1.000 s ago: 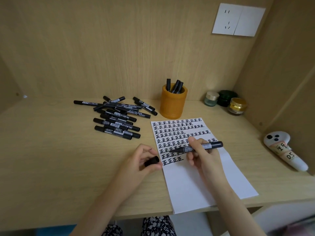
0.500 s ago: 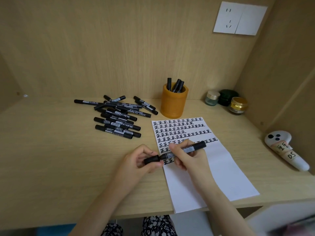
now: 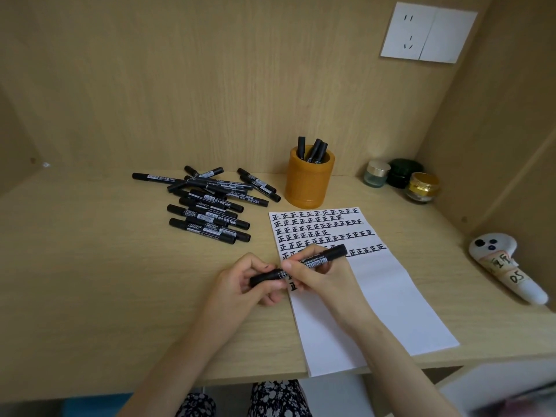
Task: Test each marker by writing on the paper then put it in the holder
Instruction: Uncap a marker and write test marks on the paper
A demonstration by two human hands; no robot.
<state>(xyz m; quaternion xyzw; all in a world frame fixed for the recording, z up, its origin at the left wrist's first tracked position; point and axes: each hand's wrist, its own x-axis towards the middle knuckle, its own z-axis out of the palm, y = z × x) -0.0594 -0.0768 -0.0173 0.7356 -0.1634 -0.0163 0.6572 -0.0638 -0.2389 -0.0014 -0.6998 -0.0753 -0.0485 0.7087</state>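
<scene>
- Change: a second ago the cap (image 3: 266, 277) sat apart in the left hand (image 3: 240, 284) while the right hand (image 3: 325, 278) held the marker (image 3: 319, 260) over the paper (image 3: 391, 296). Now the cap is on the marker's tip, and both hands meet at the paper's left edge.
- Fingers: the left ones pinch the cap and the right ones grasp the barrel.
- Meaning: this marker's test looks done, and it goes to the holder (image 3: 308, 183) next. I cannot tell whether the cap is fully seated.
- Holder: it stands behind the paper with three markers in it and room left at the mouth.
- Room: the way over the paper is open, with the pile (image 3: 210, 206) to its left and the jars (image 3: 400, 179) to its right.
- Edges: the paper overhangs the front edge of the counter (image 3: 90, 281).
</scene>
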